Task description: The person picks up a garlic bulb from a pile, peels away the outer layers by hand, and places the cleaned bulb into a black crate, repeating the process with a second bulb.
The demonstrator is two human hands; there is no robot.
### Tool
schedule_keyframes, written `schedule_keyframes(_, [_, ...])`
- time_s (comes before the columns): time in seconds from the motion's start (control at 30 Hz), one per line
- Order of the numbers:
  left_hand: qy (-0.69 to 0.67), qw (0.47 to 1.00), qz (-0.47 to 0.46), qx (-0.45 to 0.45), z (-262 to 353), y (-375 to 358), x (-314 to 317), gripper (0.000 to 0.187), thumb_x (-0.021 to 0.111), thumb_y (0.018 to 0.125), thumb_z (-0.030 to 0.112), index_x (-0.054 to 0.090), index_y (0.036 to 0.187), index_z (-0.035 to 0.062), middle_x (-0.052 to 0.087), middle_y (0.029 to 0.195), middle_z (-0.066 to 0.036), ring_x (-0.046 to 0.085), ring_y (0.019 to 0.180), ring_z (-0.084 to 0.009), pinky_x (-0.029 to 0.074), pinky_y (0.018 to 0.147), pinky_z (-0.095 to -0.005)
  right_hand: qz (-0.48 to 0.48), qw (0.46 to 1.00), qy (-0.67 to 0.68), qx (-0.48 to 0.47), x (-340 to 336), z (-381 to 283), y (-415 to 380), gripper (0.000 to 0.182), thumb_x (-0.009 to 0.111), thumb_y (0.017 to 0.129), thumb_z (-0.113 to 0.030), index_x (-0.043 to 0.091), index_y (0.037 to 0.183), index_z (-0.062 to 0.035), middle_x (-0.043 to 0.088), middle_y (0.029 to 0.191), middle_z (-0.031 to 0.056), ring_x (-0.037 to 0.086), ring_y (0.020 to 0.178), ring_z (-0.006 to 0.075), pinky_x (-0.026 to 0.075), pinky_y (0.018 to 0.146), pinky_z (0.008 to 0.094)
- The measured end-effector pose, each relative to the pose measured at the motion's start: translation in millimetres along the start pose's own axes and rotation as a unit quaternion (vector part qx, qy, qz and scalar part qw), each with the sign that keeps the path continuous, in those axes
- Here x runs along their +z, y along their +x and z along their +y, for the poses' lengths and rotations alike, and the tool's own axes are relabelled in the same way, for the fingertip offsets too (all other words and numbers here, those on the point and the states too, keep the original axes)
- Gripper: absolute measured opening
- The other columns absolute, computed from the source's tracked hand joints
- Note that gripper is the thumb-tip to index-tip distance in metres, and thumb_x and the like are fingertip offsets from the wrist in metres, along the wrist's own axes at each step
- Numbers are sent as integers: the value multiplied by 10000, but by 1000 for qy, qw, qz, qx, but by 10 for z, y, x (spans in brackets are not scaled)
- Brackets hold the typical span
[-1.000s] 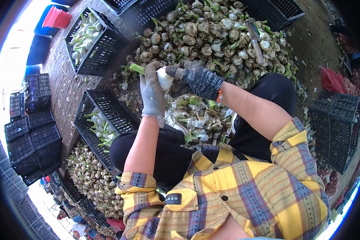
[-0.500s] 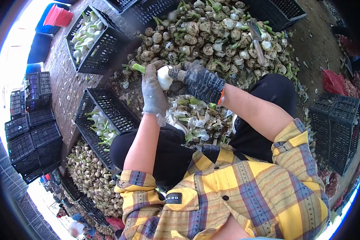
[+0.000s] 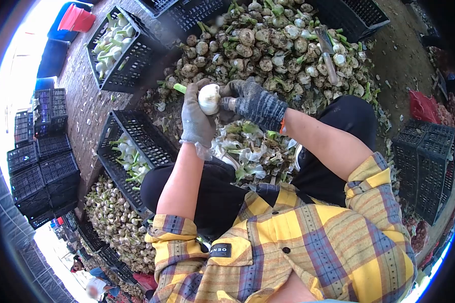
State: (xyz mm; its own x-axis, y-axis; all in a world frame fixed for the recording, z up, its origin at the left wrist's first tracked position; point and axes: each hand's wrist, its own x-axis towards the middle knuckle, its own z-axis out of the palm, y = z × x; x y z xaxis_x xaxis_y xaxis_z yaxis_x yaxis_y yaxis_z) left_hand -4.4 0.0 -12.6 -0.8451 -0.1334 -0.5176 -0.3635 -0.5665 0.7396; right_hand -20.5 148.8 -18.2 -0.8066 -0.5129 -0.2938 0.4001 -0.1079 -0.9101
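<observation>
My left hand (image 3: 197,117), in a grey glove, is closed around a white garlic bulb (image 3: 209,99). Its short green stem (image 3: 179,88) sticks out to the left past the fingers. Close against the bulb's right side is my right hand (image 3: 258,103), in a dark knitted glove with an orange cuff edge. Its fingers are curled on a short light-brown piece (image 3: 229,104) like a tool handle; the rest of it is hidden. Below both hands lies a heap of peeled skins and leaves (image 3: 250,151) between my legs.
A large pile of soil-stained garlic (image 3: 268,50) lies ahead, with a wooden-handled knife (image 3: 329,63) on it. Black crates of trimmed garlic (image 3: 136,55) stand at left. Stacked crates (image 3: 424,161) are at right. More garlic (image 3: 114,217) lies lower left; a red bucket (image 3: 77,19) is upper left.
The bulb has turned a little in my left hand, and its stem now points more up and left. My right hand has shifted slightly and stays beside the bulb.
</observation>
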Motion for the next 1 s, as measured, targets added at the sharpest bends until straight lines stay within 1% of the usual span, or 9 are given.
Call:
schedule_keyframes(0.2, [-30, 999, 20, -31, -1, 11, -30, 297, 432, 921, 361, 562, 995, 105, 633, 859, -31, 622, 748, -181, 524, 597, -329, 40, 951, -174, -252, 40, -168, -135, 307, 611, 789, 2, 526, 1084, -16, 598, 871, 40, 571, 889, 133, 480, 834, 296])
schedule_keyframes(0.33, [4, 999, 33, -28, -21, -31, -6, 317, 431, 921, 370, 554, 1025, 97, 630, 901, -46, 620, 777, -178, 522, 651, -323, 70, 840, -389, -371, 34, -179, -81, 230, 625, 759, -11, 585, 986, -28, 604, 851, 115, 596, 809, 256, 489, 751, 349])
schedule_keyframes(0.37, [-7, 999, 29, -27, -50, -4, -46, 314, 428, 922, 368, 555, 1026, 101, 629, 903, -47, 620, 777, -180, 522, 658, -328, 49, 863, -379, -330, 44, -227, -111, 202, 620, 768, -91, 601, 968, -66, 608, 930, 153, 584, 894, 335, 475, 787, 392])
schedule_keyframes(0.47, [-44, 998, 28, -36, -34, 71, -106, 321, 402, 927, 367, 568, 1020, 108, 634, 909, -59, 622, 804, -200, 524, 671, -375, -82, 875, -390, -276, 61, -136, -199, 147, 612, 782, -119, 622, 925, -85, 619, 882, 152, 595, 850, 336, 477, 772, 397])
schedule_keyframes(0.5, [-35, 997, 48, -46, 47, -6, -42, 327, 396, 928, 368, 571, 1015, 105, 636, 908, -63, 623, 809, -205, 525, 672, -382, -162, 884, -406, -167, 57, -188, -260, 137, 627, 784, -168, 632, 897, -91, 624, 848, 157, 601, 823, 340, 478, 764, 407])
schedule_keyframes(0.6, [-56, 995, 63, -63, 78, -32, -19, 341, 388, 928, 372, 581, 997, 100, 644, 898, -63, 626, 811, -210, 524, 678, -394, -169, 859, -481, -55, 15, -327, -285, 158, 632, 789, -209, 635, 894, -91, 626, 827, 160, 603, 821, 336, 476, 765, 416])
schedule_keyframes(0.77, [-121, 988, 43, -81, -55, 178, -170, 348, 399, 927, 380, 573, 1000, 88, 637, 889, -64, 621, 818, -210, 511, 724, -385, 106, 850, -386, -341, 72, -252, -162, 259, 701, 728, -134, 599, 950, -51, 595, 838, 129, 585, 727, 307, 495, 668, 358])
schedule_keyframes(0.9, [-140, 984, 18, -104, -50, 132, -137, 357, 406, 924, 379, 553, 1019, 69, 631, 906, -88, 624, 803, -232, 513, 723, -382, 18, 840, -403, -363, 65, -153, -79, 241, 683, 730, -127, 603, 950, -67, 597, 834, 131, 595, 785, 318, 496, 712, 384])
schedule_keyframes(1.0, [-104, 990, 20, -92, 9, 65, -113, 363, 406, 919, 377, 552, 1012, 59, 630, 912, -95, 628, 804, -251, 527, 685, -397, -125, 832, -496, -216, 107, -182, -265, 192, 664, 744, -133, 602, 918, -83, 598, 833, 130, 593, 793, 330, 494, 728, 398])
